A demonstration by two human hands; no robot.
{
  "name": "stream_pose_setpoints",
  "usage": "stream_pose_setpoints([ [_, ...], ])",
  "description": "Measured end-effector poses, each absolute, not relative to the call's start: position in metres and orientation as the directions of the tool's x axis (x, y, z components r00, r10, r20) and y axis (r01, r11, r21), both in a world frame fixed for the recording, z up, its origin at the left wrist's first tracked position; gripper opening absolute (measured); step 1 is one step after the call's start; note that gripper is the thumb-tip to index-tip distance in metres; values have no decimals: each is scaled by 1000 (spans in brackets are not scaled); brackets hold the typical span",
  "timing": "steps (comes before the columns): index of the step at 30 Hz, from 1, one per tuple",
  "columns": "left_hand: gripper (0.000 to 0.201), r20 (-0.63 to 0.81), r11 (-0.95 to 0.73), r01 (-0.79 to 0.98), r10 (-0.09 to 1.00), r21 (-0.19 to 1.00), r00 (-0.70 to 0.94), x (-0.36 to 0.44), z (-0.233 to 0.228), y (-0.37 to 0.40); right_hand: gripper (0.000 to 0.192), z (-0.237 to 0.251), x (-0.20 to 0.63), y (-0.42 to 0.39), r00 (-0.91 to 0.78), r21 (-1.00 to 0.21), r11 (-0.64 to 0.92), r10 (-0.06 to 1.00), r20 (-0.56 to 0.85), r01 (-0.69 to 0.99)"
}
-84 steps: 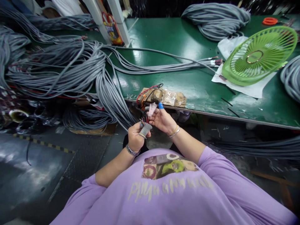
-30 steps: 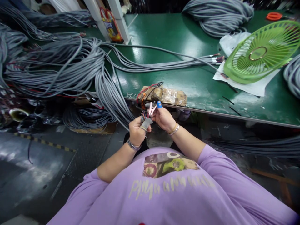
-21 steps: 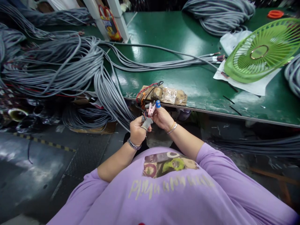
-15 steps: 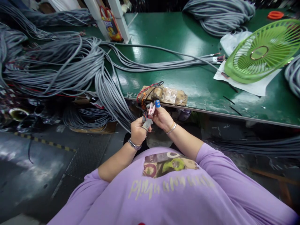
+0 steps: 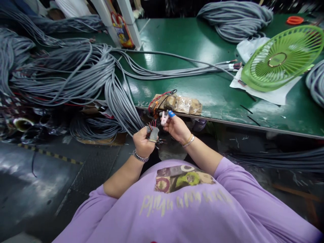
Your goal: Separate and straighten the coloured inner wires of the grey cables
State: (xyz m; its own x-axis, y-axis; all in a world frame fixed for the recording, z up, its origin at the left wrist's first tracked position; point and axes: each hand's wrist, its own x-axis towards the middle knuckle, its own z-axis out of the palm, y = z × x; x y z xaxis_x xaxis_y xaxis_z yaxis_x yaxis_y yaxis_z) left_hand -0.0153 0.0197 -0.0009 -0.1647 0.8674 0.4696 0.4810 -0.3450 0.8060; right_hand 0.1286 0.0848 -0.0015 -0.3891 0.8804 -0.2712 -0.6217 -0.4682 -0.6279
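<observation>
My left hand point(image 5: 144, 143) is closed around the ends of a bundle of grey cables point(image 5: 126, 116) that runs down off the table edge. Thin coloured wires point(image 5: 152, 126) stick up from its grip, beside a grey wrap point(image 5: 154, 134) that seems to cover a finger. To the right, my right hand point(image 5: 177, 130) pinches a small pink clip-like tool point(image 5: 164, 118). Blue tape point(image 5: 171, 114) covers its thumb tip. The two hands are apart, just below a taped cardboard-brown block point(image 5: 186, 104) with red and black leads at the table edge.
A green table point(image 5: 164, 33) carries a large heap of grey cable point(image 5: 68, 71) on the left and a coil point(image 5: 235, 20) at the back. A green fan point(image 5: 277, 60) stands right on white paper. Orange-handled scissors point(image 5: 295, 20) lie behind. A white post point(image 5: 130, 27) rises near the heap.
My left hand has moved left and slightly down with the cable ends, away from the pink tool. My right hand has shifted slightly right, still pinching the tool.
</observation>
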Motion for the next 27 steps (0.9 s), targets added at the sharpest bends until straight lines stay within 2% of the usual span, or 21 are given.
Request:
stream_pose_setpoints([
  [5, 12, 661, -405, 754, 749, 516, -50, -15, 3, 29, 37, -2, 128, 83, -376, -660, -437, 894, -244, -612],
  [8, 13, 732, -446, 814, 680, 372, 38, -13, 6, 32, 42, -2, 127, 83, -392, -650, -440, 891, -230, -620],
  [10, 15, 742, -455, 826, 666, 332, 69, -13, 5, 32, 45, -4, 125, 82, -407, -637, -453, 884, -230, -624],
  [14, 15, 688, -428, 820, 723, 379, 59, -13, 3, 32, 44, -5, 122, 81, -385, -609, -458, 887, -256, -648],
  [20, 14, 565, -350, 735, 823, 581, -54, -9, 4, 30, 38, 0, 119, 83, -317, -619, -438, 899, -303, -652],
  [25, 18, 518, -346, 708, 854, 616, -34, -7, 4, 28, 39, -2, 119, 81, -347, -594, -460, 888, -302, -660],
  [27, 20, 496, -335, 664, 866, 669, -64, -8, 3, 26, 43, -4, 120, 80, -389, -569, -482, 876, -287, -666],
])
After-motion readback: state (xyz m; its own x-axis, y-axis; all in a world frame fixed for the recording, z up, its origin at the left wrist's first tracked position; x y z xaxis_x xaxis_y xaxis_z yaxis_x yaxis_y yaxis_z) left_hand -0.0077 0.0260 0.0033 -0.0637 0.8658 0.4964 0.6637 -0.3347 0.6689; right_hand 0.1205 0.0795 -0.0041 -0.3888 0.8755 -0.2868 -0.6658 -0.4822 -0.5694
